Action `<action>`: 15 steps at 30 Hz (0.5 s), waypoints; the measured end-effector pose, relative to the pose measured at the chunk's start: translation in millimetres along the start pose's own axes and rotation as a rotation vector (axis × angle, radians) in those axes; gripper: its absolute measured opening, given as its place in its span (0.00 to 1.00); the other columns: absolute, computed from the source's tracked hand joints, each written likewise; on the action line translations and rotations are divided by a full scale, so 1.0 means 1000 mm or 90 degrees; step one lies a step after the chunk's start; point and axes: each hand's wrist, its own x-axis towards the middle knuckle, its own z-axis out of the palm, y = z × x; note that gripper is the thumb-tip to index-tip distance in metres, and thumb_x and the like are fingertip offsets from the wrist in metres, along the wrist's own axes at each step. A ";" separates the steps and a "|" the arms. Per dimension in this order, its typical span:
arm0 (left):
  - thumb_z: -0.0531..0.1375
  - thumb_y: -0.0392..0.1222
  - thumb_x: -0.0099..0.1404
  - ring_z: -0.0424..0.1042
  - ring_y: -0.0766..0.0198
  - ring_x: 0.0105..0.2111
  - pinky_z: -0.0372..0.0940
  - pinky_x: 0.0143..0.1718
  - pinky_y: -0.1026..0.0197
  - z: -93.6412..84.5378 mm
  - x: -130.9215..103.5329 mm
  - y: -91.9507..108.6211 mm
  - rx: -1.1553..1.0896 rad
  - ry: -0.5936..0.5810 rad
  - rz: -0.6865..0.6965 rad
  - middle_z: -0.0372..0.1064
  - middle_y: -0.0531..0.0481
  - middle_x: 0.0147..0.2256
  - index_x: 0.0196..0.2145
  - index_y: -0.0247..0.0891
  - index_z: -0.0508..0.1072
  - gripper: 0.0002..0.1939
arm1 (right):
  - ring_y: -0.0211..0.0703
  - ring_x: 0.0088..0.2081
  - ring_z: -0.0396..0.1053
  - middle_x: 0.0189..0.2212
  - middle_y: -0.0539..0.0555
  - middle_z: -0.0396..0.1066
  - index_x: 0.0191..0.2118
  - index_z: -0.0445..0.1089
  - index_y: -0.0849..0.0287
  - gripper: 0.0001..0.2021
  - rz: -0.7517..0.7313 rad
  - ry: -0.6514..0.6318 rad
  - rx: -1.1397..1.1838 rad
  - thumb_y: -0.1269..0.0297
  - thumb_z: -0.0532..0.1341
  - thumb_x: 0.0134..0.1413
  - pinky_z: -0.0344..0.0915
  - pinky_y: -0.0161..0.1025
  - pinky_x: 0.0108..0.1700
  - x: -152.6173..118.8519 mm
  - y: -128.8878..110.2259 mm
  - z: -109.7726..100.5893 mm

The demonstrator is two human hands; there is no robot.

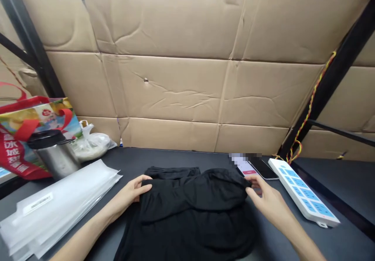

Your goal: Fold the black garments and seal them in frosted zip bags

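A black cloth garment (193,214) lies partly folded on the dark table in front of me, with a folded-over layer along its far side. My left hand (137,188) pinches its far left corner between thumb and fingers. At the far right edge, my right hand (259,190) grips the fabric the same way. The near part of the garment runs out of the bottom of the view.
White plastic packets (64,202), a steel flask (58,159), a colourful bag (38,124) and a clear plastic bag (93,143) sit at left. Two phones (262,167) and a power strip (304,194) lie at right. Cardboard (175,89) stands behind the table (131,159).
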 end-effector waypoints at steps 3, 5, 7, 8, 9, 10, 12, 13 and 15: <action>0.62 0.56 0.59 0.72 0.59 0.33 0.63 0.29 0.64 0.003 0.002 0.000 0.067 0.053 0.015 0.69 0.54 0.32 0.44 0.41 0.67 0.21 | 0.51 0.45 0.70 0.46 0.55 0.72 0.46 0.67 0.53 0.18 -0.047 0.032 0.034 0.49 0.55 0.54 0.65 0.46 0.48 0.004 -0.004 0.002; 0.59 0.57 0.60 0.72 0.58 0.33 0.64 0.30 0.62 0.004 0.003 0.001 0.164 0.113 0.056 0.70 0.54 0.31 0.44 0.42 0.69 0.20 | 0.52 0.48 0.68 0.46 0.56 0.72 0.47 0.68 0.54 0.18 -0.115 0.021 0.023 0.50 0.56 0.55 0.63 0.48 0.50 0.009 -0.016 0.011; 0.58 0.57 0.61 0.72 0.55 0.38 0.66 0.39 0.58 0.002 0.003 0.002 0.257 0.165 0.124 0.73 0.52 0.36 0.43 0.42 0.73 0.19 | 0.53 0.47 0.68 0.43 0.56 0.73 0.45 0.70 0.54 0.15 -0.172 -0.011 0.017 0.53 0.56 0.56 0.63 0.49 0.50 0.014 -0.028 0.020; 0.58 0.57 0.61 0.72 0.53 0.42 0.65 0.45 0.56 0.000 0.003 0.002 0.291 0.185 0.158 0.74 0.51 0.39 0.42 0.43 0.74 0.19 | 0.52 0.47 0.68 0.41 0.56 0.73 0.43 0.70 0.54 0.13 -0.189 -0.024 0.020 0.55 0.56 0.57 0.63 0.49 0.50 0.016 -0.033 0.024; 0.58 0.57 0.61 0.70 0.52 0.46 0.62 0.51 0.55 -0.002 0.002 0.003 0.313 0.202 0.188 0.75 0.51 0.42 0.41 0.43 0.75 0.18 | 0.52 0.46 0.68 0.40 0.55 0.74 0.41 0.71 0.54 0.12 -0.200 -0.032 0.028 0.56 0.55 0.57 0.64 0.49 0.49 0.018 -0.037 0.026; 0.58 0.57 0.60 0.69 0.52 0.48 0.59 0.54 0.54 -0.005 0.001 0.004 0.323 0.220 0.211 0.75 0.51 0.44 0.41 0.44 0.76 0.18 | 0.51 0.45 0.68 0.39 0.54 0.74 0.40 0.71 0.53 0.10 -0.207 -0.036 0.039 0.57 0.55 0.57 0.64 0.48 0.48 0.019 -0.039 0.026; 0.59 0.58 0.59 0.68 0.51 0.50 0.57 0.57 0.52 -0.013 -0.004 0.008 0.317 0.247 0.233 0.74 0.50 0.47 0.41 0.44 0.76 0.19 | 0.50 0.44 0.68 0.38 0.52 0.73 0.38 0.71 0.52 0.09 -0.209 -0.038 0.070 0.58 0.56 0.55 0.64 0.46 0.48 0.019 -0.040 0.022; 0.59 0.58 0.59 0.68 0.51 0.51 0.57 0.57 0.52 -0.017 -0.008 0.011 0.303 0.254 0.237 0.74 0.50 0.48 0.41 0.44 0.76 0.19 | 0.49 0.43 0.69 0.38 0.52 0.73 0.37 0.71 0.52 0.08 -0.207 -0.050 0.092 0.59 0.57 0.54 0.64 0.45 0.47 0.018 -0.039 0.018; 0.60 0.59 0.58 0.68 0.50 0.52 0.58 0.57 0.49 -0.024 -0.021 0.020 0.266 0.228 0.232 0.73 0.50 0.49 0.39 0.44 0.77 0.19 | 0.47 0.41 0.70 0.36 0.51 0.73 0.35 0.71 0.53 0.07 -0.203 -0.116 0.149 0.60 0.57 0.53 0.65 0.42 0.46 0.014 -0.036 0.005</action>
